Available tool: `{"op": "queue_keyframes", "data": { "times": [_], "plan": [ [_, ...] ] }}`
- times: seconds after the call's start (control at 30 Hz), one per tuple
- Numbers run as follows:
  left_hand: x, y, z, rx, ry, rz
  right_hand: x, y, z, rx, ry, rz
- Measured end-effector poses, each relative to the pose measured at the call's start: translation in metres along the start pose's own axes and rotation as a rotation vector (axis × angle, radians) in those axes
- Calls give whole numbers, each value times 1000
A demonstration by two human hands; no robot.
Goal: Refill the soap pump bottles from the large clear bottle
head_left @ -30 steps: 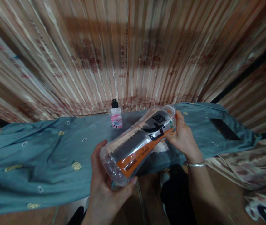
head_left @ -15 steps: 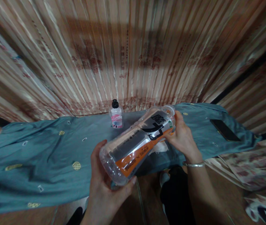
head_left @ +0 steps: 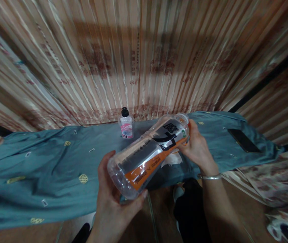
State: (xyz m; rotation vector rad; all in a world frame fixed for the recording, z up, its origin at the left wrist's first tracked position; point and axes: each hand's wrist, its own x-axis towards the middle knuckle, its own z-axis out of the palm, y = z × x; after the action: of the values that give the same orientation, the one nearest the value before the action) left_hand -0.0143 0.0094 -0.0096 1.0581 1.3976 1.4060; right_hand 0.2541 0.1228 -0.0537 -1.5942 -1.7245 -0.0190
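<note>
A: Large clear bottle?
B: Tilted, on near side of black-capped bottle.
A: Fingers?
B: Left hand's curled around base; right hand's gripping near neck.

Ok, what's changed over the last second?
Nothing has clearly changed; nothing was taken hold of or let go. The left hand still holds the base of the large clear bottle, the right hand its neck end, with the bottle tilted. The small black-capped bottle and dark phone-like slab stay put on the cloth.
</note>
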Motion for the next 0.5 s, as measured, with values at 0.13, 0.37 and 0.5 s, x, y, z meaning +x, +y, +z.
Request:
{"op": "queue_keyframes", "data": {
  "times": [0.13, 0.37, 0.5],
  "plan": [
    [0, 2, 1, 3, 7, -17, 0, 1, 0, -2, -4, 12],
    [0, 4, 1, 6, 0, -18, 0, 1, 1, 2, 7, -6],
    [0, 4, 0, 17, -5, -20, 0, 0, 0, 5, 6, -21]
  ]
}}
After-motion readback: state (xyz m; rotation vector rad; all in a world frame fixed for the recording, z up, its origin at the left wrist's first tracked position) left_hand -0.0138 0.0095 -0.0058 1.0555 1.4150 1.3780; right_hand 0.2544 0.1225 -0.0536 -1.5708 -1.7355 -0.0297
